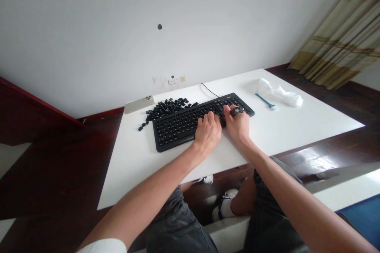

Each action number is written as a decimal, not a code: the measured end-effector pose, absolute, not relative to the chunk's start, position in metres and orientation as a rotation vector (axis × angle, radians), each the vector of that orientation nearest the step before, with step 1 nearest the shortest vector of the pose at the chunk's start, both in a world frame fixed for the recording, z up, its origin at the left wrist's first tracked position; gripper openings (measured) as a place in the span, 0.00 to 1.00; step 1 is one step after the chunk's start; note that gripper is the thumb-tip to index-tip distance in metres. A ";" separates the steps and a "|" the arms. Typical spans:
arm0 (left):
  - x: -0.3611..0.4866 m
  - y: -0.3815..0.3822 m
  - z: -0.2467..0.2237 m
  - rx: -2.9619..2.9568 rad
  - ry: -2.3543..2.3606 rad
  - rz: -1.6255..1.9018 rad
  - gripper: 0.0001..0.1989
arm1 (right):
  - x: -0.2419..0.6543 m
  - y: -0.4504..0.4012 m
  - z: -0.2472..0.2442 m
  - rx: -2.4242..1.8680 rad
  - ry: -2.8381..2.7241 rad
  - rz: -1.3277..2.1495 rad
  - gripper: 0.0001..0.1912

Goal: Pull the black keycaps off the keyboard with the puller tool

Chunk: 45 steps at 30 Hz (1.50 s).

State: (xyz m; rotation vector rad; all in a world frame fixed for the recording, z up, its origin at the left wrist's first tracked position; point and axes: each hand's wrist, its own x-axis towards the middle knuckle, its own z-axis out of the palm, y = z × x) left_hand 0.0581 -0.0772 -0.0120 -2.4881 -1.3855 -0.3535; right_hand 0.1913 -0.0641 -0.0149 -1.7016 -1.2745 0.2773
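Note:
A black keyboard (pixel 178 130) lies at a slant on the white table, with many bare key sockets showing on its left part. My left hand (pixel 208 129) is closed, its knuckles up and fingers curled over the keyboard's near edge; the fingertips and thumb are hidden. Just right of it, my right hand (pixel 238 124) is wrapped around a small dark tool (pixel 236 110), of which only the top shows above the fist. This hand rests over the right part of the keyboard. Behind the keyboard's left half lies a loose heap of black keycaps (pixel 169 107).
A phone (pixel 139 104) lies at the table's back left. To the right are a blue-handled brush (pixel 265 101) and a crumpled clear plastic bag (pixel 282 94). The keyboard's cable (pixel 209 90) runs toward the back edge of the white table (pixel 308 120), near the wall.

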 end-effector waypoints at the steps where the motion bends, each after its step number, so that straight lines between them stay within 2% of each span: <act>1: 0.058 -0.078 -0.012 -2.484 -1.386 -0.355 0.15 | 0.192 -0.064 -0.015 -1.704 -1.270 0.283 0.23; 13: 0.052 -0.071 0.002 -2.592 -1.289 -0.218 0.15 | 0.192 -0.063 -0.017 -1.651 -1.310 0.303 0.23; 24: 0.059 -0.076 -0.006 -2.497 -1.331 -0.226 0.14 | 0.194 -0.060 -0.020 -1.643 -1.260 0.317 0.23; 29: 0.043 -0.061 0.012 -2.723 -1.390 -0.213 0.08 | 0.194 -0.061 -0.019 -1.677 -1.270 0.344 0.20; 34: 0.039 -0.064 0.023 -2.706 -1.391 -0.127 0.08 | 0.194 -0.062 -0.018 -1.657 -1.292 0.341 0.17; 39: 0.061 -0.087 0.011 -2.451 -1.402 -0.089 0.15 | 0.195 -0.061 -0.020 -1.621 -1.305 0.327 0.17; 45: 0.060 -0.088 0.004 -2.433 -1.385 -0.105 0.17 | 0.195 -0.058 -0.022 -1.661 -1.282 0.308 0.18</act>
